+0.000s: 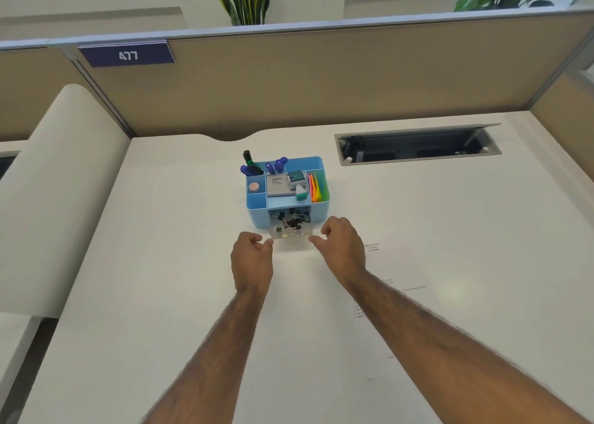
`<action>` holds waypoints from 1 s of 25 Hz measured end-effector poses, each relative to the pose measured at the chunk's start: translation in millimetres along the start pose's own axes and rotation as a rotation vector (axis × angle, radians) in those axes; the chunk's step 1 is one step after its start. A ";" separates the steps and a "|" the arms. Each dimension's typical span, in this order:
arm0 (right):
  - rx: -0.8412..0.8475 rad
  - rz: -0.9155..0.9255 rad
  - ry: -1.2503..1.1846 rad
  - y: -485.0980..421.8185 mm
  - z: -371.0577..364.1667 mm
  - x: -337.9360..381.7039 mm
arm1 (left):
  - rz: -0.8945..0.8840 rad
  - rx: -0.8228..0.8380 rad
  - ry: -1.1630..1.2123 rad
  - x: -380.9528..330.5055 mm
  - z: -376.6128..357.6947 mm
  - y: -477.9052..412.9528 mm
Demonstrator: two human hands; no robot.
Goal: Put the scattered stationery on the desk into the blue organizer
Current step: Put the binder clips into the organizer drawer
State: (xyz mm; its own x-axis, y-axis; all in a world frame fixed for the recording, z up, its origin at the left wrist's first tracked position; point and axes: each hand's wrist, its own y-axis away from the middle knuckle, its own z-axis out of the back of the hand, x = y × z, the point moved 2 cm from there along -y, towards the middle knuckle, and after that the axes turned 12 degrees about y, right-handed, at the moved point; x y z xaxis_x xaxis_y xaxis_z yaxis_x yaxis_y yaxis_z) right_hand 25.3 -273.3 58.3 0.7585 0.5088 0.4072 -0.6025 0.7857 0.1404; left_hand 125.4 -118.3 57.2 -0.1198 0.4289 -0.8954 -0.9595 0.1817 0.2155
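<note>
The blue organizer [257, 219] stands mid-desk. It holds blue pens [275, 166], a black marker [249, 160], a grey notepad [279, 185], a white-green eraser [301, 192], a pink round eraser [254, 186] and bright sticky flags [315, 187]. Its clear drawer [291, 235] is pulled out toward me and filled with black binder clips [291, 222]. My left hand [252, 259] sits at the drawer's front left corner, my right hand [342, 246] at its front right corner. Both have loosely curled fingers, tips at or just touching the drawer, gripping nothing.
A printed paper sheet [405, 295] lies on the white desk [160, 263] under my right forearm. An open cable tray [418, 145] is recessed at the back right. A beige partition [321, 79] with a "477" label [128, 55] walls the rear.
</note>
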 end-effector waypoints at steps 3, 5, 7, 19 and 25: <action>-0.005 -0.015 0.138 -13.7 0.0 9.7 | 0.095 0.001 0.013 -1.1 -1.9 -4.7; 0.015 0.002 0.203 -21.6 -1.1 13.8 | 0.094 0.028 -0.028 -4.9 -4.7 -12.2; 0.037 0.026 0.218 -28.0 -0.9 17.4 | 0.085 0.068 -0.003 -6.7 -9.0 -21.0; 0.050 -0.002 0.287 -49.8 -5.1 23.8 | 0.118 0.170 0.146 -17.1 -26.8 -40.0; 0.037 -0.022 0.314 -52.7 -5.0 22.2 | 0.103 0.189 0.115 -15.3 -30.4 -43.8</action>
State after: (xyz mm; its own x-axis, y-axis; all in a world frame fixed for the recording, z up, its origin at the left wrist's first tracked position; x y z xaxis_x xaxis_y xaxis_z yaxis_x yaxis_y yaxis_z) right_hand 75.1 -301.7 55.4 0.8076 0.5802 0.1055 -0.5893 0.7874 0.1809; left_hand 161.5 -159.8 49.6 -0.2534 0.3520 -0.9010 -0.8773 0.3087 0.3674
